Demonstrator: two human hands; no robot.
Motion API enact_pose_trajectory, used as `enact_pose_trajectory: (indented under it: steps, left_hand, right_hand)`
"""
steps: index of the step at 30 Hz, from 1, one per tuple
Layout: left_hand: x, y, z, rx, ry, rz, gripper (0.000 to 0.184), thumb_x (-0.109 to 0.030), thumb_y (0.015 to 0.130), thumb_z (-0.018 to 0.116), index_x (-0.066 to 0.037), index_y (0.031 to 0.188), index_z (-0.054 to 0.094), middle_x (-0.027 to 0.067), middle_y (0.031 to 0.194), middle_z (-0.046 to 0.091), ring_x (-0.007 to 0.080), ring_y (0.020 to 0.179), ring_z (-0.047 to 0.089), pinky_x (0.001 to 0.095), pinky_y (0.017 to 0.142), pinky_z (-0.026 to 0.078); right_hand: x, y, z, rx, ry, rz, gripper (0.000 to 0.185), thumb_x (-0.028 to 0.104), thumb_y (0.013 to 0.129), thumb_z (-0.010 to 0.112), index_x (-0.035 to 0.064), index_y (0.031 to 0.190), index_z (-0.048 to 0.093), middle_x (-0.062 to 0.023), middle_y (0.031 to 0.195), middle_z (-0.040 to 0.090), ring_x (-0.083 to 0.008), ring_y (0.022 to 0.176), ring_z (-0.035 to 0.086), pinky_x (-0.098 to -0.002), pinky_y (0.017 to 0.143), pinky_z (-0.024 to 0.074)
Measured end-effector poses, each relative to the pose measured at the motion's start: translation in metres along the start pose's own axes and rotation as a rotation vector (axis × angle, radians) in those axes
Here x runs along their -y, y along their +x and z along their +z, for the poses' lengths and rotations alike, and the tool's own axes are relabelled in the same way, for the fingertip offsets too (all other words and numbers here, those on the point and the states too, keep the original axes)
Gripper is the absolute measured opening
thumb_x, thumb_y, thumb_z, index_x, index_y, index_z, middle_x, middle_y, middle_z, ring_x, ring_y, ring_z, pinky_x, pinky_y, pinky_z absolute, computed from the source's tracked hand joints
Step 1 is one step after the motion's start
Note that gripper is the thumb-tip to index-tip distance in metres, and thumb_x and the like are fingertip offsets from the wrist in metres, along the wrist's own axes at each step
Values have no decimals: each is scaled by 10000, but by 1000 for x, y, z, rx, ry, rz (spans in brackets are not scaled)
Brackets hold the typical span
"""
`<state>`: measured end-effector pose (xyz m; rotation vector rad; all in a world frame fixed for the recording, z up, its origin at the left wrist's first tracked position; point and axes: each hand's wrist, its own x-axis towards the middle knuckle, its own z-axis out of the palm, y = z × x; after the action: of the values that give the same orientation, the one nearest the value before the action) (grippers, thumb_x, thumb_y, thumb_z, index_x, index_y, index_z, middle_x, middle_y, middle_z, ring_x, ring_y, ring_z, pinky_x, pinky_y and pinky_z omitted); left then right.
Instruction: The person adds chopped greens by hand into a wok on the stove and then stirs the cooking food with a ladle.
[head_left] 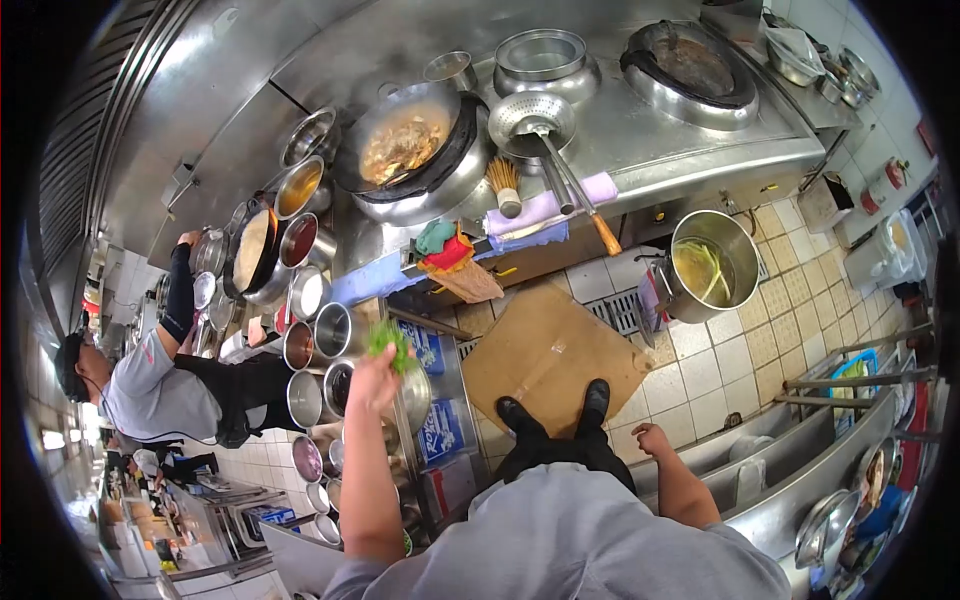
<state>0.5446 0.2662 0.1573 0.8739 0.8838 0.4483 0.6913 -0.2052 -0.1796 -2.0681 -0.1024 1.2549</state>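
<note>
My left hand (374, 380) is closed round a bunch of chopped green leaves (392, 347), raised over the metal pots beside the stove. Below and around it stand a steel pot (334, 328), a reddish-brown one (299, 345) and several more containers. My right hand (652, 439) hangs low at my side over the tiled floor, its fingers curled and nothing visible in them. Up ahead, a wok (405, 140) with steaming browned food sits on a burner. A perforated ladle (531, 122) rests to its right, next to a bamboo brush (504, 188).
A co-worker in a grey shirt (165, 390) stands at the left, reaching toward pots. A large pot (714, 267) with liquid and green stalks stands on the floor at right. Cardboard (556, 350) lies under my feet. Metal sinks (800, 470) run along the lower right.
</note>
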Motion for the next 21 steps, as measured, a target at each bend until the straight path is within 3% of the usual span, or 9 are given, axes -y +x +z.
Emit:
enact_pose_trajectory:
  steps: [1,6,8,13,18,20,21]
  left_hand:
    - [-14,16,16,7,0,26,204,-36,813,405,2,1014,396,126,917,509,217,789,524,312,705,454]
    - [-107,93,82,194,-44,241,202,-44,821,387,19,1013,396,137,956,510,217,816,534,298,719,470]
    - [-157,121,100,293,94,259,195,-52,824,388,24,1003,405,132,939,518,226,813,540,309,727,473]
    - [-258,216,126,277,184,336,180,-58,808,439,28,966,437,127,886,534,220,780,559,285,653,494]
    - [-315,304,133,132,299,384,152,-71,748,545,2,873,498,94,822,536,175,675,539,272,563,477]
    - [-324,330,134,-55,588,449,156,-123,718,595,-10,810,537,81,721,547,159,629,538,258,523,451]
    - [-332,350,133,-202,885,533,170,-160,686,632,-7,712,562,59,591,542,146,538,527,240,487,422]
  right_hand:
    - [10,-7,-11,-32,39,47,243,4,622,419,43,796,582,-68,479,475,-123,373,432,-247,327,297]
    - [24,-1,-59,-104,147,144,230,-30,642,410,63,790,560,-41,501,445,-114,390,415,-240,308,265]
    - [30,3,-73,-172,196,211,241,-45,650,398,73,799,546,-35,508,434,-111,391,404,-226,306,257]
    - [60,13,-81,-231,307,219,229,-45,654,394,67,796,534,-38,522,436,-107,376,372,-219,299,232]
    - [102,19,-57,-300,562,223,223,-39,664,398,56,828,515,-28,540,440,-95,370,360,-222,294,225]
    - [125,19,-39,-338,571,229,227,-43,658,404,57,820,526,-22,518,428,-95,372,372,-217,295,234]
    - [134,18,-31,-361,561,221,231,-47,651,410,58,813,537,-15,495,416,-95,374,383,-212,296,244]
